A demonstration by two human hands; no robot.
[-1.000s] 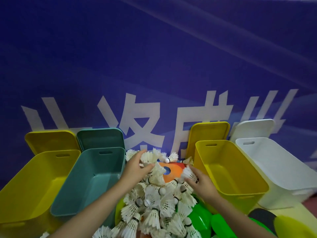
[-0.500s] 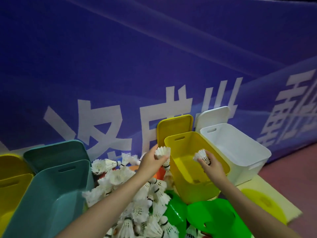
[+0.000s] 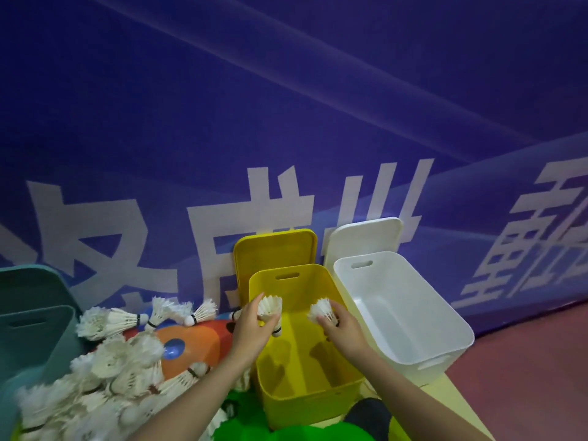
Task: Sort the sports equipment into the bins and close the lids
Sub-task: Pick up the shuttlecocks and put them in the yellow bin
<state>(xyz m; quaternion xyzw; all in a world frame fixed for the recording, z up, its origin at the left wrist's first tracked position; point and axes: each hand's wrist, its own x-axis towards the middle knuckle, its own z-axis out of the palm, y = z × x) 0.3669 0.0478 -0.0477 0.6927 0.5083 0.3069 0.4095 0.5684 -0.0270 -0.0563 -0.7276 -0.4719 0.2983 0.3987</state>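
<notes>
My left hand point(image 3: 251, 329) grips a few white shuttlecocks point(image 3: 269, 307) over the left rim of the open yellow bin point(image 3: 305, 393). Above the same bin's inside, my right hand point(image 3: 342, 327) pinches another white shuttlecock point(image 3: 323, 308). The bin's floor looks bare. A big pile of white shuttlecocks point(image 3: 105, 370) lies to the left, over orange cones point(image 3: 191, 348). An open white bin point(image 3: 423, 351) stands right of the yellow one, with nothing inside.
A yellow lid point(image 3: 275, 249) and a white lid point(image 3: 366, 237) lean on the blue banner wall behind their bins. A teal bin point(image 3: 35, 338) and its lid point(image 3: 28, 281) sit at far left. Green cones point(image 3: 254, 431) lie at the bottom, and red floor point(image 3: 541, 361) shows at right.
Both hands lifted shuttlecocks off the pile and carried them right, over the yellow bin. My view swung right, so the far-left yellow bin is out of sight.
</notes>
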